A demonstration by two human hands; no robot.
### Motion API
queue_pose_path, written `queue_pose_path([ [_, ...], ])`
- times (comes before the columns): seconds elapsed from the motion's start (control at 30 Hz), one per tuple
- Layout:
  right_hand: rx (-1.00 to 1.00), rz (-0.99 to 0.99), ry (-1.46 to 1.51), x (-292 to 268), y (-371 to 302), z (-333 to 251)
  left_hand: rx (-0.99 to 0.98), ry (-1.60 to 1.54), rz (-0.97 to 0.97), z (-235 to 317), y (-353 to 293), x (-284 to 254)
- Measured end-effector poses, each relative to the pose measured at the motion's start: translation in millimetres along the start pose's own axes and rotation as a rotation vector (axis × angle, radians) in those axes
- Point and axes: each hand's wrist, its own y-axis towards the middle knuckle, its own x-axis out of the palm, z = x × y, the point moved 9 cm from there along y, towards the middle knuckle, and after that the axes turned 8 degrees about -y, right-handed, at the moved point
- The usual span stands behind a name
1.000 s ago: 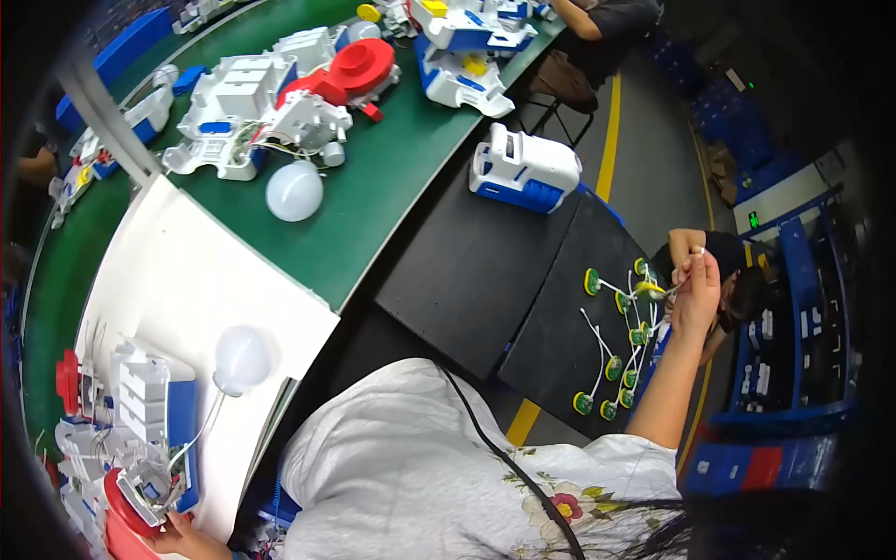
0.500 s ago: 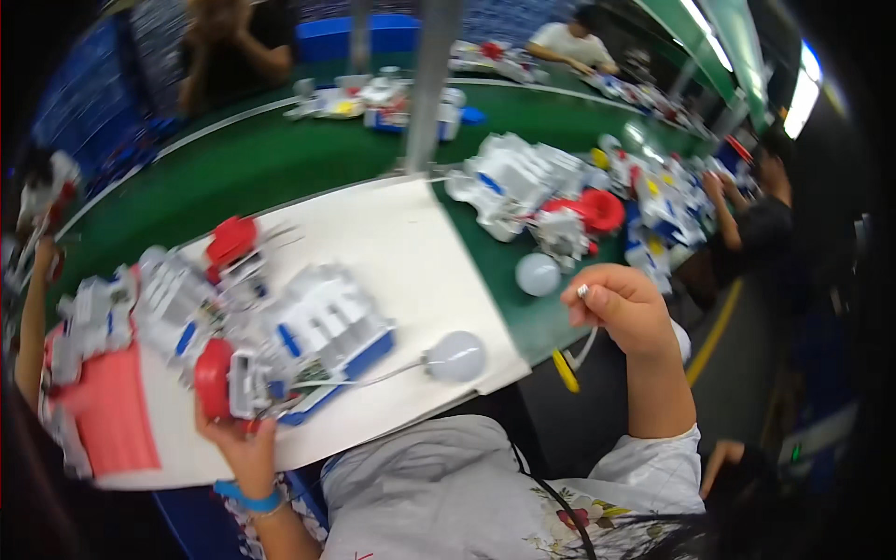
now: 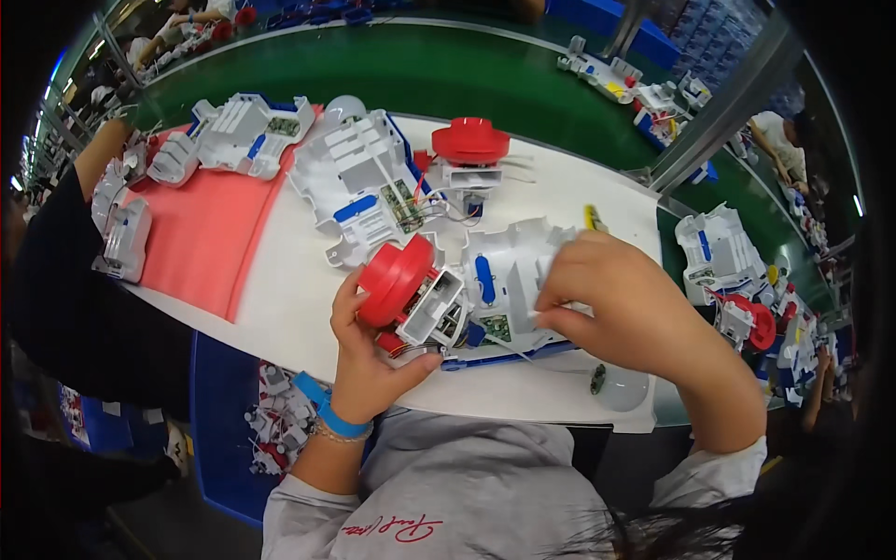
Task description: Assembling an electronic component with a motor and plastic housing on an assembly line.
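My left hand [image 3: 364, 378] is wrapped around a red round cap [image 3: 397, 278] with a white box-shaped housing [image 3: 434, 308] and loose wires. It tilts against the near side of an open white plastic shell [image 3: 511, 271], which has a blue insert and a green circuit board [image 3: 497, 329]. Over the shell's right part, my right hand [image 3: 616, 294] is closed in a pinch, partly blurred, with a small white plug at its fingertips. A yellow piece [image 3: 594, 218] shows just beyond that hand. A white dome bulb [image 3: 623, 387] on a lead lies below my right wrist.
A second open shell [image 3: 359, 177] and a red cap [image 3: 470, 142] lie behind on the white sheet [image 3: 289, 280]. Left is a red mat [image 3: 201, 252] with shells and a co-worker's arm. More parts [image 3: 719, 247] lie right, near a metal post [image 3: 723, 107]. A blue bin [image 3: 224, 420] stands below.
My view has turned to the right. My right hand has come from out beside the bulb, where it held up the white plug, to over the shell. My left hand still grips the red cap.
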Motion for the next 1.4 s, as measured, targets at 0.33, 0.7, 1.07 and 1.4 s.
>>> queue_pose_path([
  [0.33, -0.101, -0.455, -0.49, 99.4, 43.2, -6.8, -0.007, 0.022, 0.013, -0.4, 2.4, -2.0],
  [0.7, -0.182, -0.415, -0.506, 99.4, 38.2, -12.2, -0.008, 0.045, 0.024, 0.4, 2.0, -2.2],
  [1.07, -0.183, -0.463, -0.543, 103.1, 37.6, -15.2, -0.005, 0.111, 0.029, -0.8, 1.1, -6.2],
  [1.4, -0.12, -0.566, -0.515, 106.5, 42.8, -5.8, -0.02, 0.059, 0.037, -4.7, 1.3, -5.2],
])
